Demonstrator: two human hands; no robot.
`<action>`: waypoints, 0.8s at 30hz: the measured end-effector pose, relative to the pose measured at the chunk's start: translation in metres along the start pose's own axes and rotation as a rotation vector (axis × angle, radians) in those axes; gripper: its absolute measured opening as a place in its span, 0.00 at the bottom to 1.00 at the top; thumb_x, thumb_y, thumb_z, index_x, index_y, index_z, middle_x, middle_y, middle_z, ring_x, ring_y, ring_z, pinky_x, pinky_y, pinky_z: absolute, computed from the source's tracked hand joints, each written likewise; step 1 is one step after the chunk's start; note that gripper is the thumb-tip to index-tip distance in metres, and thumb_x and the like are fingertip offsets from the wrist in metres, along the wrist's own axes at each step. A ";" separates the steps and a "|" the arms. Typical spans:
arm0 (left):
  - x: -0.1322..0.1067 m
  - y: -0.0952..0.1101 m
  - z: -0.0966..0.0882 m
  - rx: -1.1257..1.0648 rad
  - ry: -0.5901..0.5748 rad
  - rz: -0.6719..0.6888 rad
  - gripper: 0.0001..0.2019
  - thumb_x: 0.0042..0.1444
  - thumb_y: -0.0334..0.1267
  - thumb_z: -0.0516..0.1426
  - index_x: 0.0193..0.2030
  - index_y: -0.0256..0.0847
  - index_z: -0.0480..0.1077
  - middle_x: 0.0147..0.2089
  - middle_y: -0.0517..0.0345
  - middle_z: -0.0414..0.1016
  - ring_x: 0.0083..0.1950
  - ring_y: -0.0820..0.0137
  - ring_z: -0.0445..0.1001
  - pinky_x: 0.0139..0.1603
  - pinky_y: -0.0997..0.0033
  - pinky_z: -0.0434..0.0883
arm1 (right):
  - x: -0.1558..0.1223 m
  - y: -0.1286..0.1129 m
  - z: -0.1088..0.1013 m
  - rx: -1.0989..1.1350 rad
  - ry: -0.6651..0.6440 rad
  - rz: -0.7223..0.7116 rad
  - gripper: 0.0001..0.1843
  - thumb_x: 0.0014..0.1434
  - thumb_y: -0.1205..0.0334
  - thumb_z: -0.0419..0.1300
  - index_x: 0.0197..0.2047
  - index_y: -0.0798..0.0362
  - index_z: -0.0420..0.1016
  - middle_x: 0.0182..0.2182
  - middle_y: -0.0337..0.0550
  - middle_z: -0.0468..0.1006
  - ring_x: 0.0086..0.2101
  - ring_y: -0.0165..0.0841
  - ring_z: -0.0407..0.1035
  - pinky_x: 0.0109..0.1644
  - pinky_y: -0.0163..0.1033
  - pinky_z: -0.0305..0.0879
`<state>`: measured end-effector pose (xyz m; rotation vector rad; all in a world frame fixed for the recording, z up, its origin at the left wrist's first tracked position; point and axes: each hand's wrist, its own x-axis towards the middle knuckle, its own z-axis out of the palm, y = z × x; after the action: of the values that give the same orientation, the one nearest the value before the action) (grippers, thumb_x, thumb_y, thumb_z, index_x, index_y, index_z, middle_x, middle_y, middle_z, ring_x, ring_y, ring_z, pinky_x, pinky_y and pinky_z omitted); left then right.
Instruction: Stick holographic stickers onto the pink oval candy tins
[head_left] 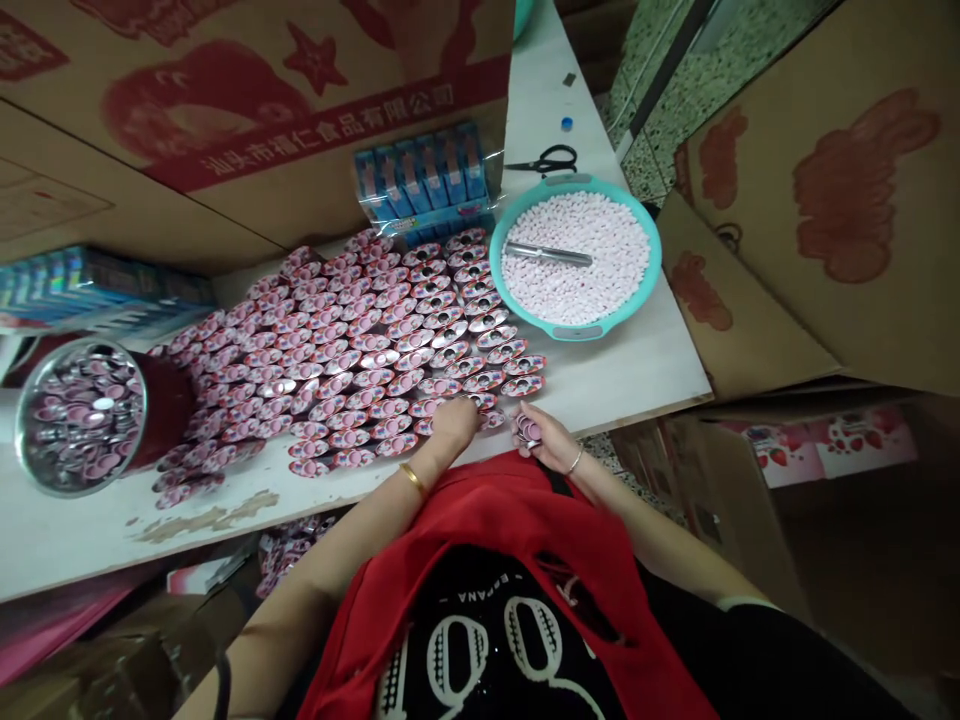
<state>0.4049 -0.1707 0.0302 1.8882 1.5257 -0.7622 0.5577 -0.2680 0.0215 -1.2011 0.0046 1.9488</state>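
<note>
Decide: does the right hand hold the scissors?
No, the scissors lie on the table beyond the basin; the right hand holds small pink pieces.

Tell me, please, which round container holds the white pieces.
The turquoise basin beside the scissors, nearer the right hand; the metal pot at far left holds pink pieces.

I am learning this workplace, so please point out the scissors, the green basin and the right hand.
Scissors (pixel 541 165): head view, near where handles meet blades.
Green basin (pixel 655 256): head view, on its right rim.
Right hand (pixel 553 438): head view, between thumb and wrist.
</note>
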 end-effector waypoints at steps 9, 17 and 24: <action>-0.026 0.007 -0.006 -0.246 0.112 0.407 0.14 0.60 0.46 0.55 0.46 0.40 0.73 0.40 0.53 0.76 0.40 0.68 0.73 0.42 0.71 0.68 | 0.016 0.003 0.009 0.077 0.020 0.053 0.22 0.57 0.38 0.60 0.32 0.51 0.69 0.20 0.34 0.70 0.20 0.26 0.64 0.20 0.30 0.59; -0.033 0.013 0.001 -0.487 0.253 0.560 0.05 0.54 0.30 0.53 0.34 0.40 0.71 0.39 0.55 0.71 0.42 0.70 0.69 0.44 0.73 0.67 | 0.018 0.001 0.016 0.152 -0.101 0.209 0.20 0.59 0.44 0.59 0.29 0.53 0.68 0.19 0.35 0.70 0.19 0.26 0.62 0.21 0.31 0.58; -0.011 -0.022 -0.002 -0.360 0.294 0.140 0.09 0.57 0.34 0.51 0.40 0.41 0.71 0.34 0.57 0.75 0.35 0.70 0.71 0.39 0.73 0.65 | 0.013 0.000 -0.003 0.117 -0.103 0.082 0.08 0.56 0.61 0.59 0.40 0.50 0.69 0.27 0.38 0.76 0.27 0.30 0.71 0.26 0.33 0.65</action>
<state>0.3812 -0.1723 0.0378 1.8603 1.5580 -0.1348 0.5574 -0.2616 0.0101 -1.0380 0.1142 2.0502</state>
